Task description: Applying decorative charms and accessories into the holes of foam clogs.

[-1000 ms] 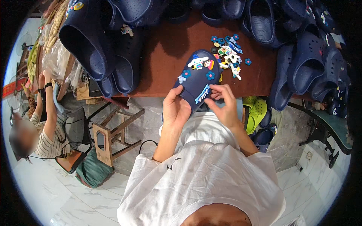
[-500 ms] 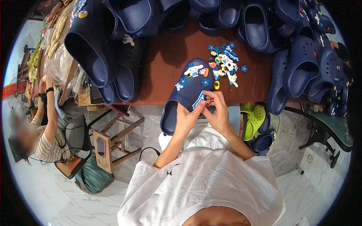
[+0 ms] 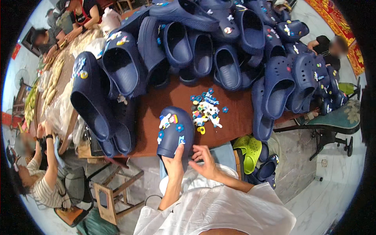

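A navy clog (image 3: 169,141) is held in my left hand (image 3: 173,169), with the fingers inside its opening and the thumb on its upper. Beneath the thumb's tip is a blue-and-white shoe charm (image 3: 181,140). Blue flower charms and small cartoon figure charms dot the rest of the upper. Close to the clog's right side, my right hand (image 3: 206,163) has its fingers bent and apart, and nothing shows in it. Beyond the clog, a pile of loose charms (image 3: 207,109) lies on the brown tabletop (image 3: 156,98).
Many navy clogs (image 3: 176,45) are heaped along the table's far side and both ends. Lime-green clogs (image 3: 252,154) sit below the right edge. A wooden stool (image 3: 106,192) stands at left. Other people are around the room, one in a striped shirt (image 3: 45,186).
My right hand has come off the blue-and-white charm and moved aside. My left thumb now presses that charm on the clog. The clog is turned more upright, and the view has tilted up.
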A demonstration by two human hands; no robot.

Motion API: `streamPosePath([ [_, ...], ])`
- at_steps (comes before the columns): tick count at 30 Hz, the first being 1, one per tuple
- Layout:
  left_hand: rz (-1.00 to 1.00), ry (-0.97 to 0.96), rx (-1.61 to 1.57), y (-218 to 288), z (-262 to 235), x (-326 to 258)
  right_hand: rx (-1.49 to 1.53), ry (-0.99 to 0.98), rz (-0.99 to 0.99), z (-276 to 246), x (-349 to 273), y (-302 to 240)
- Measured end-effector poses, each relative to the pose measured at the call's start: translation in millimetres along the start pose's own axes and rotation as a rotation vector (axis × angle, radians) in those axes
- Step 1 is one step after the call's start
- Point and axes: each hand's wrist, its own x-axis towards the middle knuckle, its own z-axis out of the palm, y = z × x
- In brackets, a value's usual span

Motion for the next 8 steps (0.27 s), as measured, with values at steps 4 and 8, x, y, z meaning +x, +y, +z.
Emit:
streamPosePath([
  [4, -0.018, -0.030, -0.068, 14, 18, -1, -0.055, -0.138, 0.022, 3, -12, 3],
  [8, 0.048, -0.056, -0.101, 14, 29, 2, -0.052, -0.128, 0.071, 11, -16, -1],
])
